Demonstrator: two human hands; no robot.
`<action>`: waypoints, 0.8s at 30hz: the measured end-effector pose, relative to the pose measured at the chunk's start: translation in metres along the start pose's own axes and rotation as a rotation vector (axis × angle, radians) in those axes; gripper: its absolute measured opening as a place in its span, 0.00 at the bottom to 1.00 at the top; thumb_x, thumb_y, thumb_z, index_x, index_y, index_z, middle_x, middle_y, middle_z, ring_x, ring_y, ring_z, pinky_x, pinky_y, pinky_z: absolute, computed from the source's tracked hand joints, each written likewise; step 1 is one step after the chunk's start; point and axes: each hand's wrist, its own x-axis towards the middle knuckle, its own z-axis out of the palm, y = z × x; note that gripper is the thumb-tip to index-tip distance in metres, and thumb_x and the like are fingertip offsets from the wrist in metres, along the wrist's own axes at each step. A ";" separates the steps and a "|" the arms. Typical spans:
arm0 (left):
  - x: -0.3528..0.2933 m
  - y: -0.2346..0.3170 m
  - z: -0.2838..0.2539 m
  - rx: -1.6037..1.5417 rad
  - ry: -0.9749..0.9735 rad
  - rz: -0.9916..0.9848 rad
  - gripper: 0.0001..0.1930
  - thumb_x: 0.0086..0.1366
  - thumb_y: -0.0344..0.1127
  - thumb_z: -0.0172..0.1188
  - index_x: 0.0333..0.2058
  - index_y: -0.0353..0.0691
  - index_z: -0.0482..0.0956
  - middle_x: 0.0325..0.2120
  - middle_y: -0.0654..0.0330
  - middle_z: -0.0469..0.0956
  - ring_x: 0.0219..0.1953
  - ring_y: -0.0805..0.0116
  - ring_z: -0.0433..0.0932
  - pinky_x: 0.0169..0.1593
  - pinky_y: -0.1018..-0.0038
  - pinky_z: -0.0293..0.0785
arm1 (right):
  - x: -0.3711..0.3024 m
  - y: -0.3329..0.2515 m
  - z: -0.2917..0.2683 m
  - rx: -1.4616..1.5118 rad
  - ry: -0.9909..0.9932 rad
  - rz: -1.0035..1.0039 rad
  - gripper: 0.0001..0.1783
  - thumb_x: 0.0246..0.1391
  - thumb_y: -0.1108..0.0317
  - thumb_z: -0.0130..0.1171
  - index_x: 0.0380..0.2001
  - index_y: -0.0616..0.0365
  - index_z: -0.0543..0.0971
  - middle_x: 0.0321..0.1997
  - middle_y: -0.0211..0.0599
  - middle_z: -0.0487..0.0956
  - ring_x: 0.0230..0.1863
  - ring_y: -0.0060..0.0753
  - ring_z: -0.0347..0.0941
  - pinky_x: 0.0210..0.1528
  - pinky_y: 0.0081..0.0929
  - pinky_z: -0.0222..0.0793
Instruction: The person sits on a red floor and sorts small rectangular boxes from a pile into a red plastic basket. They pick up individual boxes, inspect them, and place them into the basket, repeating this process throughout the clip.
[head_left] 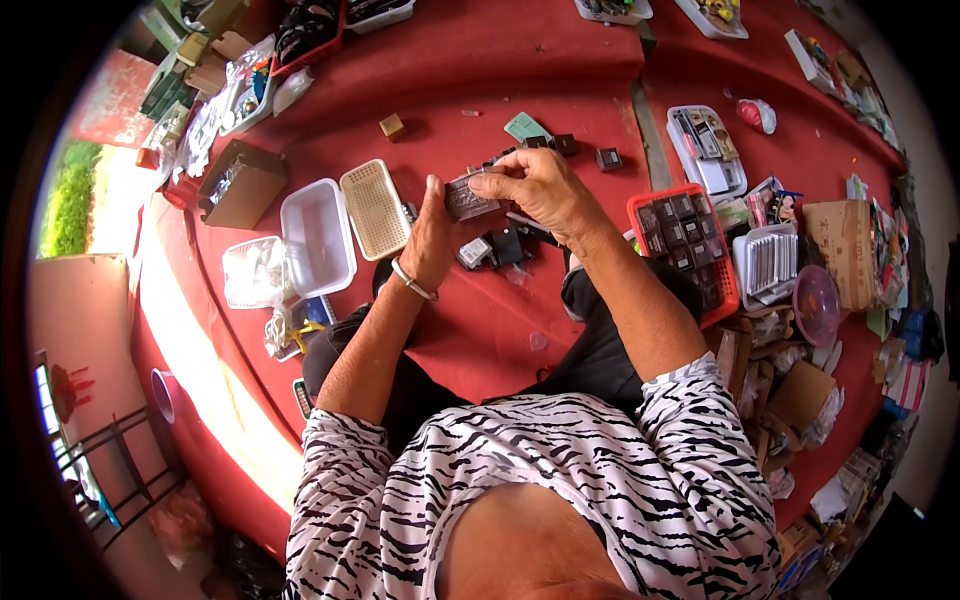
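In front of me, my left hand (pixel 430 238) is closed on the left end of a dark rectangular case (pixel 468 200) with pale marks on its face. My right hand (pixel 545 192) pinches the same case from above and the right, thumb and fingertips on its upper edge. What the case is, I cannot make out. Just beneath the hands lie a small black-and-silver block (pixel 475 253) and a black piece (pixel 509 246). Beyond them are several small black cubes (pixel 609 159) and a green card (pixel 522 126), partly hidden by my right hand.
To the left stand a cream perforated basket (pixel 375 171), a white tray (pixel 345 240) and a cardboard box (pixel 270 160). At right, an orange-red basket (pixel 727 268) holds rows of black cubes. A white tray (pixel 735 185) and cardboard carton (pixel 840 245) sit farther right on red cloth (pixel 470 350).
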 end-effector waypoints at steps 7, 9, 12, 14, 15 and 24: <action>-0.003 0.002 0.009 -0.514 0.021 -0.174 0.29 0.66 0.59 0.35 0.53 0.41 0.65 0.49 0.56 0.71 0.47 0.58 0.73 0.45 0.60 0.73 | -0.009 0.006 0.025 -0.666 0.298 -0.403 0.33 0.30 0.51 0.71 0.35 0.65 0.74 0.35 0.48 0.75 0.40 0.43 0.73 0.42 0.34 0.69; -0.005 -0.015 -0.011 -0.656 0.047 -0.165 0.28 0.66 0.59 0.35 0.49 0.43 0.68 0.41 0.57 0.75 0.41 0.64 0.76 0.38 0.68 0.76 | -0.006 0.006 0.031 -0.621 0.277 -0.410 0.32 0.30 0.49 0.70 0.34 0.64 0.74 0.36 0.48 0.74 0.41 0.42 0.72 0.43 0.33 0.69; -0.007 -0.016 -0.014 -0.558 -0.036 -0.198 0.24 0.68 0.53 0.35 0.46 0.40 0.69 0.34 0.56 0.76 0.31 0.66 0.76 0.29 0.77 0.74 | -0.003 0.007 0.030 -0.534 0.216 -0.307 0.30 0.32 0.47 0.70 0.31 0.63 0.75 0.37 0.46 0.74 0.40 0.39 0.72 0.43 0.31 0.68; -0.008 -0.012 -0.005 -0.542 0.070 -0.238 0.23 0.69 0.50 0.35 0.46 0.38 0.69 0.32 0.53 0.76 0.24 0.68 0.73 0.24 0.80 0.71 | 0.001 0.009 0.023 -0.514 0.263 -0.296 0.24 0.40 0.50 0.65 0.27 0.63 0.75 0.32 0.41 0.75 0.35 0.36 0.73 0.38 0.30 0.69; -0.009 -0.010 0.002 -0.540 0.089 -0.234 0.22 0.68 0.48 0.37 0.46 0.36 0.69 0.32 0.52 0.76 0.23 0.69 0.73 0.24 0.81 0.71 | 0.005 0.013 0.018 -0.485 0.373 -0.344 0.22 0.42 0.52 0.63 0.26 0.62 0.75 0.29 0.42 0.75 0.33 0.39 0.73 0.37 0.32 0.69; -0.006 -0.010 -0.008 -0.652 -0.016 -0.198 0.18 0.65 0.38 0.45 0.47 0.30 0.68 0.33 0.53 0.74 0.23 0.74 0.72 0.24 0.84 0.72 | 0.007 0.008 0.001 -0.161 0.008 -0.393 0.21 0.46 0.66 0.62 0.44 0.63 0.74 0.38 0.36 0.76 0.40 0.24 0.71 0.45 0.23 0.66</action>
